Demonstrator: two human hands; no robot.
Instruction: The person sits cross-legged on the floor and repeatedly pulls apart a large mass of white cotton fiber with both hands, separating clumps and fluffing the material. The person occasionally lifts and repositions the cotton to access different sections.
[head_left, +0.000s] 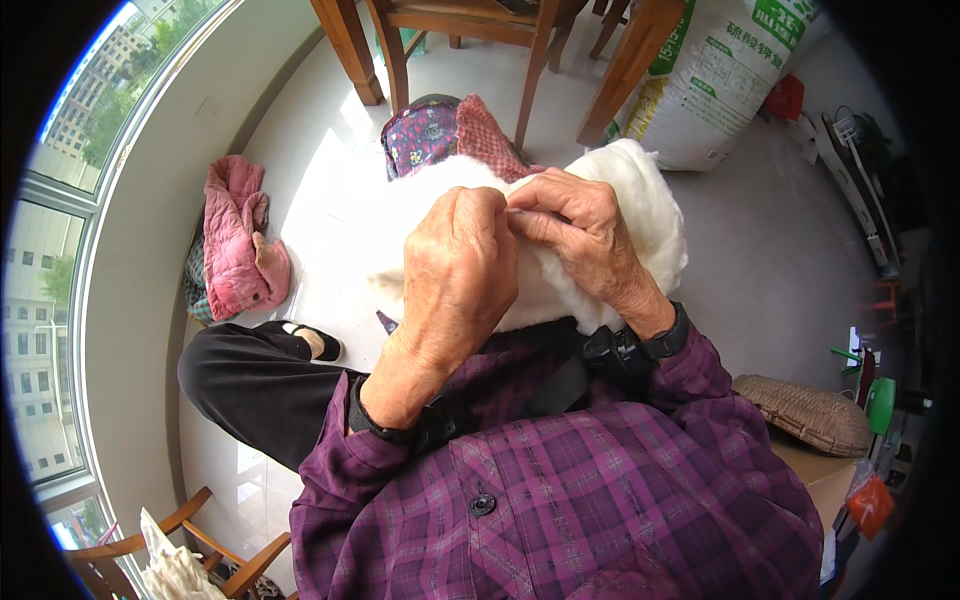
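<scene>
My left hand (461, 259) is curled with its back to me, and its thumb is hidden. Beside it, my right hand (574, 225) brings thumb and index fingertips together, almost touching the left fingers. Whatever may be pinched between the fingertips is too small or covered to make out. White fluffy batting (637, 202) lies over my lap beneath both hands, thick and rolled on the right. Sunlight washes out its left part. Beyond it show a dark floral cloth (421, 139) and a red checked cloth (487, 131).
A pink quilted garment (236, 240) lies on the floor by the window wall. Ahead stands a wooden chair (465, 22), with a large printed white sack (697, 97) to its right. A woven basket (806, 412) rests on a cardboard box (802, 465). Another wooden chair (259, 562) is at lower left.
</scene>
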